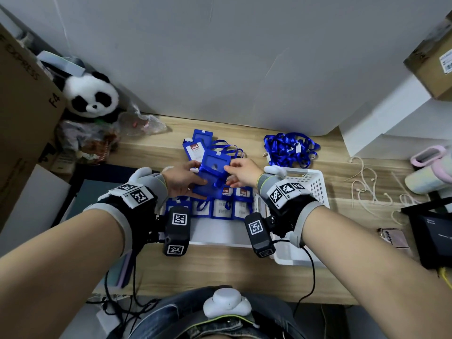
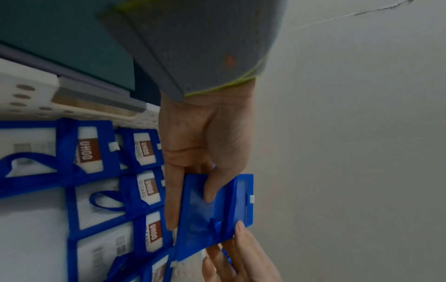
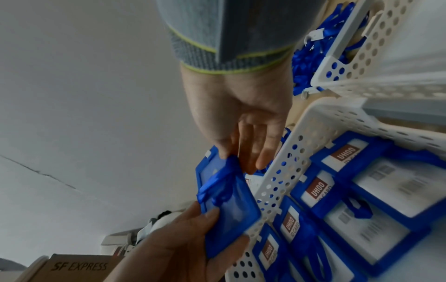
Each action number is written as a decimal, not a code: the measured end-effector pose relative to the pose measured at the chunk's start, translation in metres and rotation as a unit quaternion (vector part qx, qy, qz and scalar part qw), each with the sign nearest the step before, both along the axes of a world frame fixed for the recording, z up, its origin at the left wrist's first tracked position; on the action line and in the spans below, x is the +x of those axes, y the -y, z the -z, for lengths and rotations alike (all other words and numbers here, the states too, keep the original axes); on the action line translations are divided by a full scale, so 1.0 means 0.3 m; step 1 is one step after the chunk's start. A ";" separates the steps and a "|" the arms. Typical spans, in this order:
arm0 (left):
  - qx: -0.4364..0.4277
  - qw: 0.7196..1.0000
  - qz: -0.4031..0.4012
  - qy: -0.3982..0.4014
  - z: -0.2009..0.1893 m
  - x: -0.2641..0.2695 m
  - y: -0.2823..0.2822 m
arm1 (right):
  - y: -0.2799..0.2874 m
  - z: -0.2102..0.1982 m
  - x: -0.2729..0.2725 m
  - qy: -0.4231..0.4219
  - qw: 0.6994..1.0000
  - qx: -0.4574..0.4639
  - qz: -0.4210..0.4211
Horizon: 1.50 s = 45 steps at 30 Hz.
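Observation:
I hold a blue card holder (image 1: 213, 168) (image 2: 205, 219) (image 3: 229, 202) with a blue lanyard wound round it, above the back rim of a white perforated basket (image 1: 311, 182) (image 3: 277, 183). My left hand (image 1: 195, 175) (image 2: 189, 206) grips its left side, thumb on top and fingers underneath. My right hand (image 1: 232, 174) (image 3: 241, 158) pinches its right edge by the lanyard. Several blue holders with UHOO cards (image 1: 228, 206) (image 2: 96, 152) (image 3: 362, 181) lie in rows in the basket. More holders (image 1: 195, 145) lie on the table behind. A heap of blue lanyards (image 1: 291, 148) sits at the back right.
A panda plush (image 1: 90, 96) and a tall cardboard box (image 1: 22, 94) stand at the left. White cords (image 1: 367, 184), a pink-lidded cup (image 1: 430, 167), a phone (image 1: 393, 237) and a black device (image 1: 433, 231) lie to the right. A white wall closes the back of the table.

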<state>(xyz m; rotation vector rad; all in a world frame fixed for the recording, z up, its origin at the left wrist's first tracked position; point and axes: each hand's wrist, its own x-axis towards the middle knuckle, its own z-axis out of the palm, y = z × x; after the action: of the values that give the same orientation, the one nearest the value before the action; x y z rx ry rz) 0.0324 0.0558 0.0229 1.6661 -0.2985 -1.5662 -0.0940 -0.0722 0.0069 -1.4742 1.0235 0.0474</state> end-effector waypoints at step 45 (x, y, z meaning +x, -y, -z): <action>0.062 0.963 -0.162 0.207 0.121 0.209 0.141 | 0.130 0.066 0.159 -0.077 0.995 0.047 -0.032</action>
<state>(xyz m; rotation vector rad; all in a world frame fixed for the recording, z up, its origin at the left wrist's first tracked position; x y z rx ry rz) 0.0952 0.0136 -0.0133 2.0212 -0.1324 -1.0068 -0.0463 -0.1112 -0.0128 -1.4333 1.0824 0.2549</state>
